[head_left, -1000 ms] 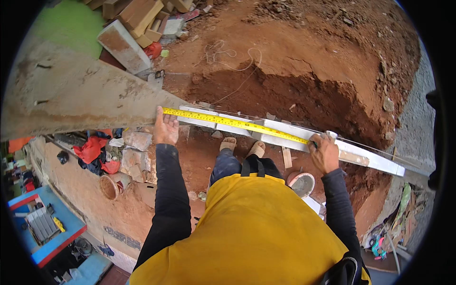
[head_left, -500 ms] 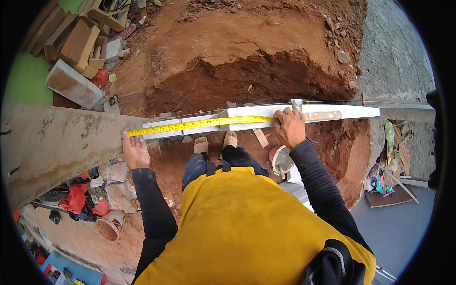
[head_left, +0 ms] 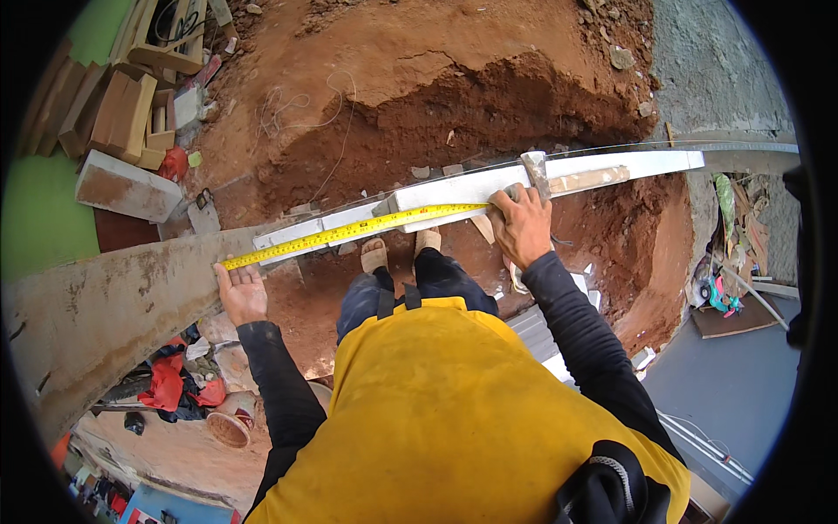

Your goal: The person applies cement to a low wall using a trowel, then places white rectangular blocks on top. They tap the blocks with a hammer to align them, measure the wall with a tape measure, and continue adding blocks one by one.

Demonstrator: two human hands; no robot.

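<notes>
My left hand [head_left: 243,297], palm up, holds the end of a yellow tape measure [head_left: 349,234] with thumb and fingers at the edge of a grey concrete beam [head_left: 105,306]. The tape runs rightward along a row of white blocks [head_left: 454,188] to my right hand [head_left: 521,229], whose curled fingers grip the tape's end there; the case is mostly hidden under them. A metal tool [head_left: 534,170] stands on the blocks just beyond my right fingers, beside a strip of wood [head_left: 585,179]. A thin taut string [head_left: 637,146] runs along the far side of the row.
Beyond the row is a reddish earth trench [head_left: 524,113] with loose cord. Wooden pieces [head_left: 122,113] and a white block [head_left: 127,188] lie upper left. Rubble with red bags [head_left: 164,382] and a bucket [head_left: 230,424] are lower left. A grey floor [head_left: 716,384] and debris lie at right.
The view has turned, bringing the block row and both hands leftward in the picture. My right hand has moved up beside the metal tool. The tape still stretches between my hands.
</notes>
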